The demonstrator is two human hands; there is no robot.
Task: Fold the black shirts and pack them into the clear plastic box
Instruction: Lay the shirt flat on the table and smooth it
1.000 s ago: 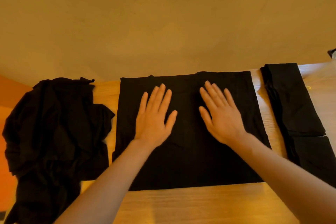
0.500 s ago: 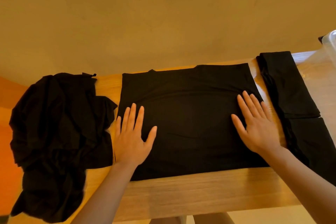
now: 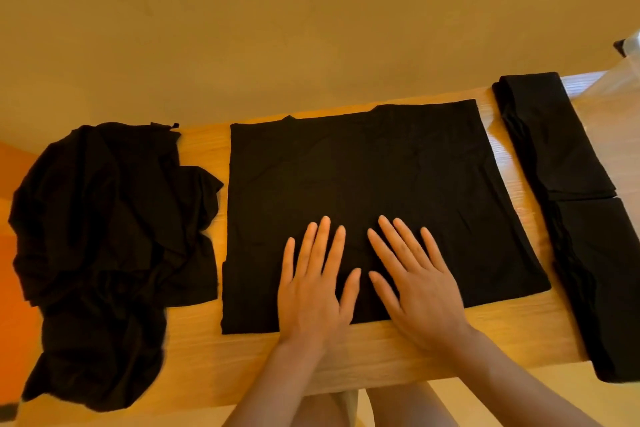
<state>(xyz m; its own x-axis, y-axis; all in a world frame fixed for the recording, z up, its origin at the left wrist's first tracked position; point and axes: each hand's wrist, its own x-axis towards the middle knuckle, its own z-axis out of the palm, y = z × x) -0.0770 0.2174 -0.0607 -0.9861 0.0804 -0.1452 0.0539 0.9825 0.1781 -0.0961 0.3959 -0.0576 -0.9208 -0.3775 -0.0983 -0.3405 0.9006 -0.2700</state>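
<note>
The half-folded shirt (image 3: 363, 191) is lying flat in the middle of the wooden table (image 3: 381, 354), its near edge running just inside the table's front edge. The left hand (image 3: 313, 291) and the right hand (image 3: 417, 288) are resting palm-down side by side on the near part of the cloth, fingers straight and spread. Neither hand is gripping anything.

A heap of unfolded shirts (image 3: 104, 253) is lying to the left, close to the flat shirt's left edge. Two folded shirts (image 3: 581, 218) are lying in a row to the right, apart from the flat shirt, with bare wood between. The clear plastic box (image 3: 623, 69) is showing only partly at the far right edge.

Handling, as a judgement: the fabric is appearing thin, light and limp, showing faint creases. It is likely offering no stiffness, so any lifted part will sag. For the next fold, the two corners of one edge are the suitable places to pinch, keeping that edge taut. The cloth may slide on the smooth wood, so pressing with flat palms should hold it in place.
</note>
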